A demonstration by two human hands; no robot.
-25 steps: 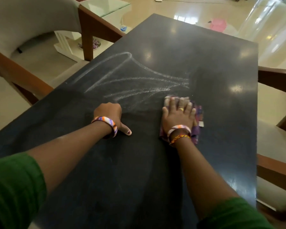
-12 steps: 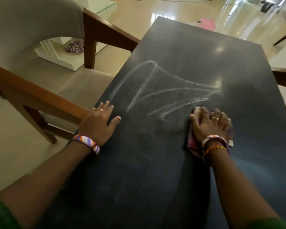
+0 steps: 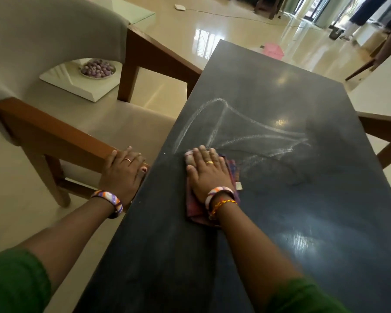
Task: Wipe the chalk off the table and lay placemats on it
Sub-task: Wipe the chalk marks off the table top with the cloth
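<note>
- The table (image 3: 269,222) is big, dark and long. Its long way runs from the person out to the far end.
- A chair (image 3: 61,132) with brown wooden arms stands just beside the table's left edge.
- The chalk marks (image 3: 242,134) are white lines in the middle of the table. They start at the fingertips of the wiping hand and spread away from the person and off to the right. The part of the table near the person has only a faint haze on it.
- The cloth (image 3: 231,170) is pink and purple. It lies flat on the table near the left edge, at the near end of the chalk.
- The right hand (image 3: 207,175) lies flat on the cloth with straight fingers and presses it down. It does not curl round the cloth. It is the hand nearest the chalk.
- The left hand (image 3: 122,170) is off the table. It rests on the end of the chair arm, fingers lying over the wood. I cannot tell if it grips hard.
- I think the next wipe has to push the cloth forward and to the right, along the lines.
- No placemats show, so I think that part is not begun.
</note>
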